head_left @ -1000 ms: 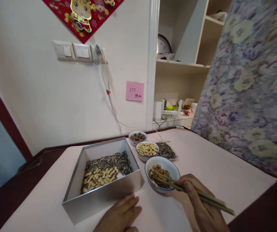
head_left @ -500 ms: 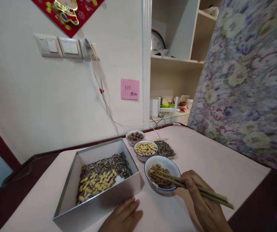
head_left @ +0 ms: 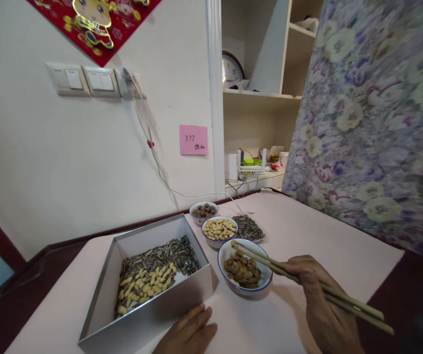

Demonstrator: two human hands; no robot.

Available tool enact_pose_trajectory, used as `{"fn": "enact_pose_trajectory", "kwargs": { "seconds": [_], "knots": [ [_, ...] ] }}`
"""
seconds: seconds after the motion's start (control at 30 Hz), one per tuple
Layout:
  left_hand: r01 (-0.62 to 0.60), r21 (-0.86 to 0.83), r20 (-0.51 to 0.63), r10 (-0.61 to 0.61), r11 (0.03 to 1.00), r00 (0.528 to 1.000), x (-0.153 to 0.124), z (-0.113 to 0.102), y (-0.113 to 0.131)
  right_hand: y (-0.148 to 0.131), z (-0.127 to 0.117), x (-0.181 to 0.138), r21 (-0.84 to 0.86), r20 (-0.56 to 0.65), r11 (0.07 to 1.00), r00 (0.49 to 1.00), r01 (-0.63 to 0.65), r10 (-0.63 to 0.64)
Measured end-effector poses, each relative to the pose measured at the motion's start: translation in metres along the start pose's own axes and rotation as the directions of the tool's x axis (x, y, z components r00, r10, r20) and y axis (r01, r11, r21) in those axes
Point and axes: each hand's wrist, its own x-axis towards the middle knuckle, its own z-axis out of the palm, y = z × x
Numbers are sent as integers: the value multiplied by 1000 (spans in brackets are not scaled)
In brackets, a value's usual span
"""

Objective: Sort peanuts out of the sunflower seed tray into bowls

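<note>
My right hand [head_left: 322, 295] is closed round a pair of wooden chopsticks [head_left: 288, 273]. Their tips are close together over the far left rim of a blue-rimmed white bowl [head_left: 266, 282]. Whether a nut is between the tips I cannot tell. Brown nuts that look like almonds [head_left: 242, 270] fill the bottom of that bowl. Palm down by the near right corner of a grey box [head_left: 159, 314] lies my left hand [head_left: 189, 332], fingers stretched out. Inside the box, striped sunflower seeds [head_left: 155, 258] lie behind unshelled peanuts [head_left: 147, 285].
Behind the almond bowl stand a bowl of peanuts [head_left: 219, 229] and a bowl of round brown nuts [head_left: 204, 211]. A clear tray of sunflower seeds [head_left: 248, 228] sits beside them. A white cable [head_left: 196, 195] runs down the wall to the table's back. A floral curtain [head_left: 366, 147] hangs at the right.
My right hand has moved right with the chopsticks, and their tips have risen from among the almonds to the bowl's far rim. My left hand stays by the box. The view has shifted slightly.
</note>
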Motion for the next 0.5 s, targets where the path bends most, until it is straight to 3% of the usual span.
{"fn": "enact_pose_trajectory", "kwargs": {
  "seconds": [0.17, 0.3, 0.5],
  "knots": [
    [-65, 104, -39, 70, 992, 997, 20, -21, 0, 4, 15, 24, 91, -11, 996, 1000, -18, 19],
    [-107, 125, 27, 104, 986, 994, 31, -38, -2, 13, 29, 36, 98, 54, 993, 997, -63, 58],
    [-42, 71, -67, 47, 997, 997, 5, -6, -4, 11, 11, 18, 93, 43, 993, 997, -70, 67]
  ]
}}
